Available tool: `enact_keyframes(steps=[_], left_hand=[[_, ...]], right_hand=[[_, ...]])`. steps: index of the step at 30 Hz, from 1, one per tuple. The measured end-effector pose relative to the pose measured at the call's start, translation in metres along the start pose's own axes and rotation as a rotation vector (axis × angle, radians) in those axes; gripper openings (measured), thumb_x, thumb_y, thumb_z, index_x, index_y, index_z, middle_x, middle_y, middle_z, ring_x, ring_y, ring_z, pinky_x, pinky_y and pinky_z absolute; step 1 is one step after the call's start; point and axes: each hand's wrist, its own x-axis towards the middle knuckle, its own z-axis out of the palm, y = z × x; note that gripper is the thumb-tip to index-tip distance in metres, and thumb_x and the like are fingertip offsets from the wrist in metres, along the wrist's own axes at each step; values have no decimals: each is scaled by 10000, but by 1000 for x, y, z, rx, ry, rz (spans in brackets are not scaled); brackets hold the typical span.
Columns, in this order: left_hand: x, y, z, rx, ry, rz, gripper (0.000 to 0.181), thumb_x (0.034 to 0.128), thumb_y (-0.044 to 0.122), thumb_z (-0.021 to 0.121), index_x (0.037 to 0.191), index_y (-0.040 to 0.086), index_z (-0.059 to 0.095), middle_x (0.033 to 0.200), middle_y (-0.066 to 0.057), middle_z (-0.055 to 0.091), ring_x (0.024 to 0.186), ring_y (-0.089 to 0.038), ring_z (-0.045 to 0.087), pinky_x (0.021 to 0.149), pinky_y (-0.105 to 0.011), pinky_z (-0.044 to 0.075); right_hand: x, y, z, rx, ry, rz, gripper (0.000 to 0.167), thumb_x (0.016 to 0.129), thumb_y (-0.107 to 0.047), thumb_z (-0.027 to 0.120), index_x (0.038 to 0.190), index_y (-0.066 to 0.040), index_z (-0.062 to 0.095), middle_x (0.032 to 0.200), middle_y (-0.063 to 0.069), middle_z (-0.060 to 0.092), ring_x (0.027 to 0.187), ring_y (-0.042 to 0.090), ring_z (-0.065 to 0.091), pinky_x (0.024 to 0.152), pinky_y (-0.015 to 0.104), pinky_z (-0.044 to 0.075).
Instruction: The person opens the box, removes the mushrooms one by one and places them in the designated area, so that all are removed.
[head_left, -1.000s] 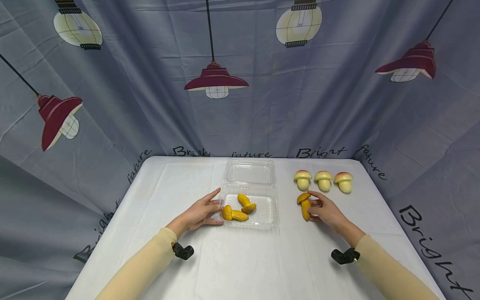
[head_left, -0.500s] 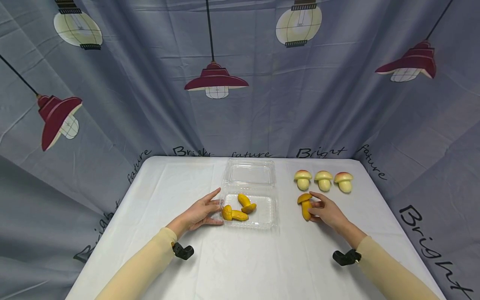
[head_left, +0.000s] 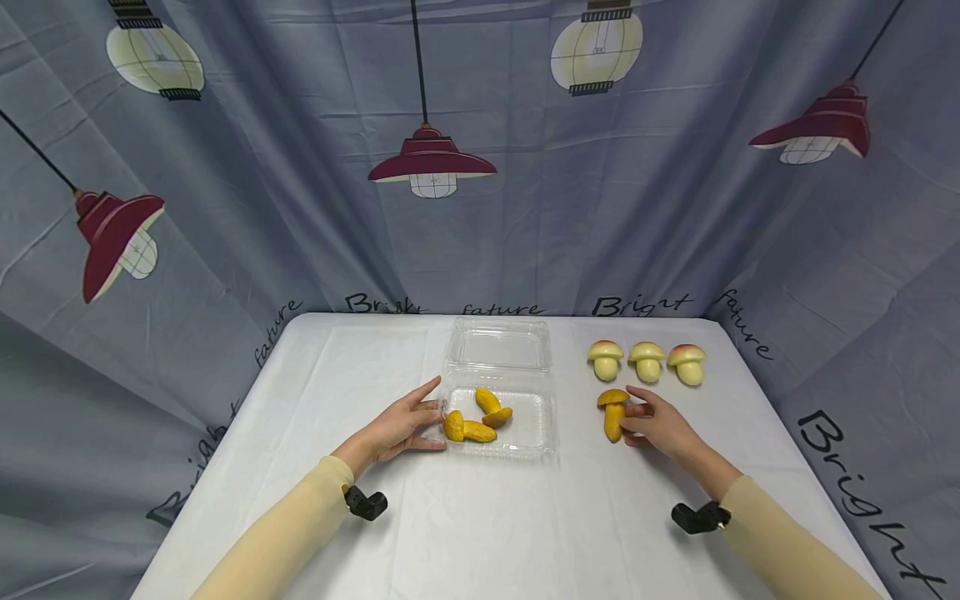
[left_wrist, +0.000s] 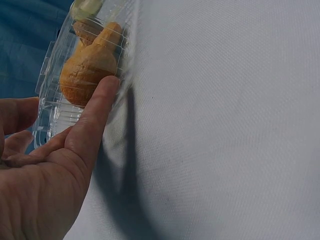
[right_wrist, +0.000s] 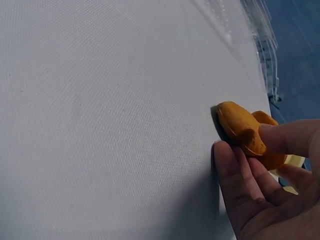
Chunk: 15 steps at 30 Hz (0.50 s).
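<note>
Two yellow mushrooms (head_left: 480,431) lie in the left part of a clear plastic clamshell box (head_left: 536,425), whose lid (head_left: 502,346) is folded back toward the curtain. At the box's left side, my left hand (head_left: 401,425) spreads fairly straight fingers against the wall; the left wrist view shows one fingertip beside a mushroom (left_wrist: 87,75) behind the plastic. To the right of the box, my right hand (head_left: 660,425) holds another yellow mushroom (head_left: 613,421) between its fingers, cap pointing away from me. In the right wrist view, one fingertip presses on this mushroom (right_wrist: 240,127), which is low over the cloth.
Three pale mushrooms with reddish caps (head_left: 647,361) stand in a row behind my right hand. A white cloth (head_left: 517,525) covers the table. Grey-blue curtains (head_left: 502,242) printed with lamps surround it at the back and sides.
My right hand has shifted slightly right and nearer, and the yellow mushroom has turned from a slant to nearly straight. My left hand and the box have stayed put.
</note>
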Motion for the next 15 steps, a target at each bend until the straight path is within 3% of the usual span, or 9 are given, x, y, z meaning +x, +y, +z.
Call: enact_keyframes(steps=[7, 15], left_hand=[[-1, 0, 0, -10, 1, -5, 742, 1070, 25, 496, 1666, 283, 137, 1657, -286, 115, 1437, -441, 351, 933, -533, 578], [0, -1, 0, -10, 5, 3, 731, 1073, 23, 485, 1665, 282, 143, 1661, -276, 114, 1430, -438, 361, 935, -537, 576]], right_hand=[[-3, 2, -5, -9, -12, 8, 787, 975, -27, 655, 1607, 39, 192, 1342, 330, 486, 1001, 272, 638, 800, 371, 636], [-7, 5, -13, -54, 5, 22, 796, 959, -19, 661, 1600, 55, 196, 1368, 359, 494, 950, 261, 648, 783, 375, 639]])
